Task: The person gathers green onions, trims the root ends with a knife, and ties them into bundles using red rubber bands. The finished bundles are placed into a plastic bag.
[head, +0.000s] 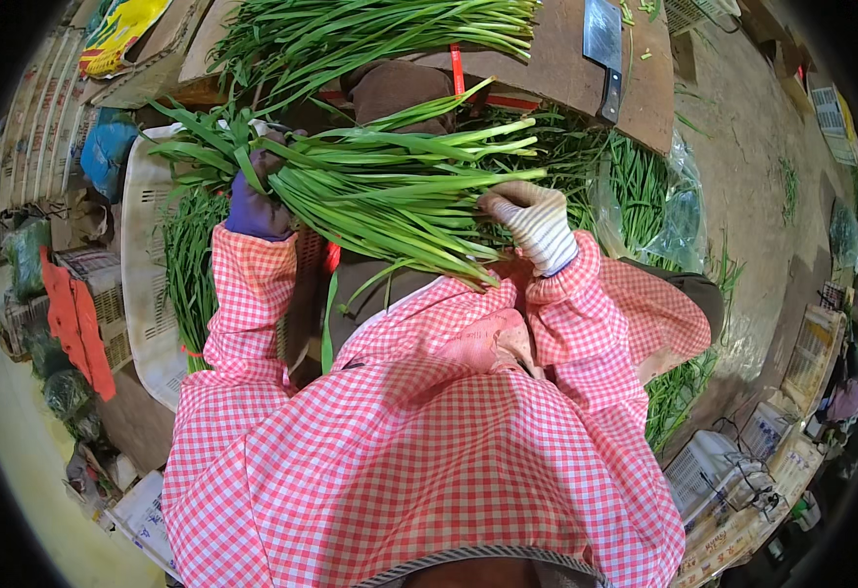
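Note:
A loose bunch of garlic chives lies across my lap, leaves to the left and pale stem ends to the right. My left hand, in a purple glove, grips it near the leafy end. In a striped white knit glove, my right hand has its fingertips closed at the stem ends on the right side. The leaves partly cover the left fingers. Beyond the bunch, a larger pile of garlic chives rests on a brown board. A cleaver lies at that board's right side.
At my left stands a white plastic basket with chives inside. Clear plastic wraps more greens at my right. A red strip hangs over the board's near edge. Crates line the far right.

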`<state>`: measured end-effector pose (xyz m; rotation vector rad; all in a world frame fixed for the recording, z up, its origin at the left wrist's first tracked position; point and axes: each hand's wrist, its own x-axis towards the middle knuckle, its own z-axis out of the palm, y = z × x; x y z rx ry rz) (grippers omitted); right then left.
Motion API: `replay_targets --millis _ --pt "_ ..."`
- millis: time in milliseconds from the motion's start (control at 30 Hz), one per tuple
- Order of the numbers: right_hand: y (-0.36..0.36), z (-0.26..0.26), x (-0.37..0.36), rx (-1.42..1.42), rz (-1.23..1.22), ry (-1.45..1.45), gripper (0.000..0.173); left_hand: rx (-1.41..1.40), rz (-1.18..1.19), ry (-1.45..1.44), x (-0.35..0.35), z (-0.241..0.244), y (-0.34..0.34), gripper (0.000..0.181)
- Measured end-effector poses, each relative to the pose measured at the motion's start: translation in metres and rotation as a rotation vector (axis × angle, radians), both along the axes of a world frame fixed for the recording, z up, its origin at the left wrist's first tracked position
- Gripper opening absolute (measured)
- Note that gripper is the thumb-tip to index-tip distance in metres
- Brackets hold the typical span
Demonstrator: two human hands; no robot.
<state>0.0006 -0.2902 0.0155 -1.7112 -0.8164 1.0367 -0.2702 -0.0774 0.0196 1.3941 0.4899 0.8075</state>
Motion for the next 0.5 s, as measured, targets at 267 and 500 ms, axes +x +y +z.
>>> replay_targets --millis 267,500 --pt "-0.010 0.026 0.009 0.046 -0.391 0.031 0.018 0.293 0.142 0.129 -0.005 -0.021 -0.006 0.037" --pt "-0.089 0.040 0.093 -0.035 -0.469 -0.326 0.022 0.686 0.159 0.256 -0.015 -0.011 0.001 0.024"
